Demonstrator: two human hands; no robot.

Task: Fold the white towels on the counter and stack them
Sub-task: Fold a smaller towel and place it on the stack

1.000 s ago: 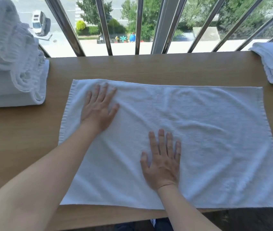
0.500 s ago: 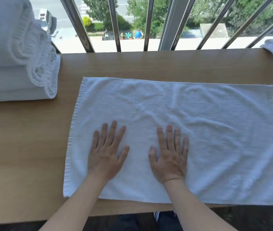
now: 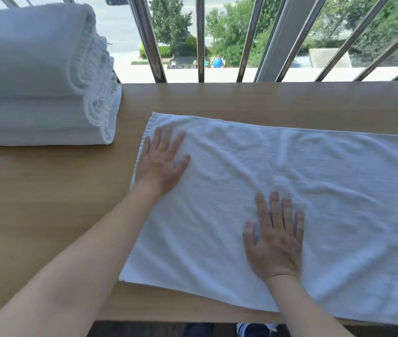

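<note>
Our left hand [image 3: 161,164] and right hand [image 3: 275,242] lie flat, gripping nothing, on the towel [image 3: 314,178], whose near edge seems to overhang the counter [image 3: 47,203], so we may drag it off.

A pale wooden counter [image 3: 47,203] runs the full width of the view. A white towel [image 3: 290,171] lies spread flat on it from the middle out to the right, its near edge reaching the counter's front edge. At the far left sits a stack [image 3: 34,93] of folded white towels, bare wood between the two.
</note>
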